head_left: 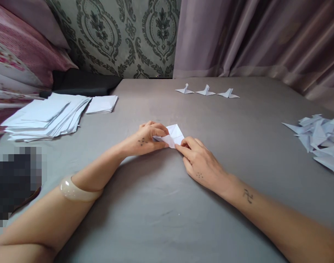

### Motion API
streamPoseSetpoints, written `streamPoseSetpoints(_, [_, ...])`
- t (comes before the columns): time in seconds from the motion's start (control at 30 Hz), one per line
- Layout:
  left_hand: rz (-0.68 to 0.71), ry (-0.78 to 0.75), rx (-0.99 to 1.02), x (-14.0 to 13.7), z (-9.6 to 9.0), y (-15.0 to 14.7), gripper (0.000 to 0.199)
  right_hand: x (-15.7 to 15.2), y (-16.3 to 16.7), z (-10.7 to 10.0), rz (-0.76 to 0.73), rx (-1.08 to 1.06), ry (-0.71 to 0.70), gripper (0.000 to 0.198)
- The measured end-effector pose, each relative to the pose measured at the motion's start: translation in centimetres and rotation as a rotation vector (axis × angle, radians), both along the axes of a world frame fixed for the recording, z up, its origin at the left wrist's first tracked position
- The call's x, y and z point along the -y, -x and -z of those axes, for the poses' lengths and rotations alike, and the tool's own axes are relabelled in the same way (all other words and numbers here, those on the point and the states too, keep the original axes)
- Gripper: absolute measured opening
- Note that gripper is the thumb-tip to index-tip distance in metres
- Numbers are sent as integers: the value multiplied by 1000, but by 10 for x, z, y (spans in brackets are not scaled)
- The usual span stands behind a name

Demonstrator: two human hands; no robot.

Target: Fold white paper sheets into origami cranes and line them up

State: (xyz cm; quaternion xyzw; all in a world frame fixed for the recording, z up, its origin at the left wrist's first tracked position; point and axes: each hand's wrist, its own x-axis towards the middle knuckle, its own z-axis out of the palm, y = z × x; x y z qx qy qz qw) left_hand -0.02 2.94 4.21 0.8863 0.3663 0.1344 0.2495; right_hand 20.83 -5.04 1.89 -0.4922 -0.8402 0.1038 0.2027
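Observation:
A small sheet of white paper [176, 133], creased and partly folded, lies on the grey cloth surface between my two hands. My left hand [153, 137] grips its left side, thumb in front and fingers behind, with a flap lifted there. On the paper's lower right edge, my right hand [198, 157] presses with its fingertips, the other fingers curled beneath. Parts of the paper are hidden behind the left fingers.
At the left lie a large stack of white paper sheets [46, 117] and a smaller stack [102, 104], with a black object [81, 82] behind. Three folded paper birds [206, 90] stand in a row at the back. A heap of folded paper pieces [320, 135] sits far right.

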Motion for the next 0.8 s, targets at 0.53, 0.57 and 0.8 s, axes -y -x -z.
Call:
streamPoseSetpoints(0.53, [-145, -453, 27, 7, 7, -7, 45, 0, 1, -1, 25, 50, 10, 43])
streamPoseSetpoints(0.57, [-161, -515, 39, 7, 10, -7, 50, 0, 1, -1, 26, 47, 12, 42])
streamPoseSetpoints(0.8, [128, -569, 32, 9, 24, -10, 17, -2, -1, 1, 17, 15, 12, 38])
